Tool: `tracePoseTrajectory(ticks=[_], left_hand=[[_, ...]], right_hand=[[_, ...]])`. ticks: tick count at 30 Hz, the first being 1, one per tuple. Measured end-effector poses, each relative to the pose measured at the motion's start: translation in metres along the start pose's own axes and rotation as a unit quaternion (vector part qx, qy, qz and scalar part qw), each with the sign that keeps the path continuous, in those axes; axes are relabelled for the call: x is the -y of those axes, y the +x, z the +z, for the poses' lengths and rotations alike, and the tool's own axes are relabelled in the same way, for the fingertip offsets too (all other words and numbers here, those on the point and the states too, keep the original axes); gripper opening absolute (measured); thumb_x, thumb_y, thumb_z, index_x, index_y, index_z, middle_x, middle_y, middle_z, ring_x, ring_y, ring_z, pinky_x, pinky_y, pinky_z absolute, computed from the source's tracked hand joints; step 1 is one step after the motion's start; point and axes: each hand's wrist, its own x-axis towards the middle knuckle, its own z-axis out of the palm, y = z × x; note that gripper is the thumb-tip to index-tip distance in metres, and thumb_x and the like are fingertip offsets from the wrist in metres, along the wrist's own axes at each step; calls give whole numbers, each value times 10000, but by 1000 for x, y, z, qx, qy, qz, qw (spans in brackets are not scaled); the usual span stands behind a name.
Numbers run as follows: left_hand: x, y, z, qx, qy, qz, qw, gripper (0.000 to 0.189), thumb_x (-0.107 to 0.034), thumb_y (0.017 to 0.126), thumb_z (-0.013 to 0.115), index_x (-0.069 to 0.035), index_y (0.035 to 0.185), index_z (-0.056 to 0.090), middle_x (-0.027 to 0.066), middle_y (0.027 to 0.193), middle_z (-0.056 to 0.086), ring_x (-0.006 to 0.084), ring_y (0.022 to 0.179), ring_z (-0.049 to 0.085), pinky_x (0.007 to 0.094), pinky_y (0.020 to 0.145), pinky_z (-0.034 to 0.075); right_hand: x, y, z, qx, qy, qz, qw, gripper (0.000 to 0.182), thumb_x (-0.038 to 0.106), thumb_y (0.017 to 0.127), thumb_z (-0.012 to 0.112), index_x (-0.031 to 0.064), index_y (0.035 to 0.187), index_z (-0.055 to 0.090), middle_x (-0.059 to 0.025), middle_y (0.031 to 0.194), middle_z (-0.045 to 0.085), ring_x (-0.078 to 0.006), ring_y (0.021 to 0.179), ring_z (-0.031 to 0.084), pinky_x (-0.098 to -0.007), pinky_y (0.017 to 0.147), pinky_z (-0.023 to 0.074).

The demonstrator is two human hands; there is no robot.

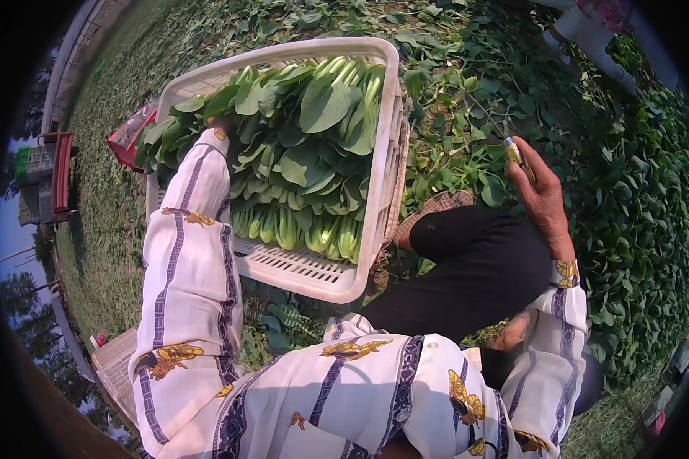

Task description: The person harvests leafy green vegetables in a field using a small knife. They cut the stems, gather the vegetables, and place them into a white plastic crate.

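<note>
A white slatted plastic crate (298, 277) stands on the ground before me, tilted in the picture. Leafy greens with pale green stalks (316, 166), like bok choy, lie in it in rows. My left hand (219, 123) reaches into the crate's left side among the leaves, which hide most of its fingers; whether it grips a plant cannot be told. To the right of the crate, above my bent knee, my right hand (533, 178) holds a small cylindrical object (513, 151) with a yellowish body and a metal end, between thumb and fingers.
Low green plants (637, 218) cover the ground around the crate. A red bag (131, 135) lies behind the crate's left side. Another crate (120, 361) is at lower left, and stacked crates (37, 178) stand far left. Part of another person (591, 43) shows at upper right.
</note>
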Motion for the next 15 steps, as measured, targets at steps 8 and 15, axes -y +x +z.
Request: tracePoseTrajectory(ticks=[8,15], left_hand=[[-2,31,-98,-55,-113,-82,989,478,-414,882,480,-71,1210,537,149,1208,557,300,1136,508,333,939,384],[-305,-127,-94,-164,-281,93,941,296,-207,906,555,-37,1147,576,62,997,646,118,888,602,231,785,464]], right_hand=[[-20,-98,-83,-94,59,86,990,402,121,899,556,51,1287,475,-1,1015,586,-76,805,537,-222,745,458],[-32,-219,-168,-166,-60,198,964,418,155,914,546,71,1313,456,-6,1057,576,-64,776,522,-214,706,453]])
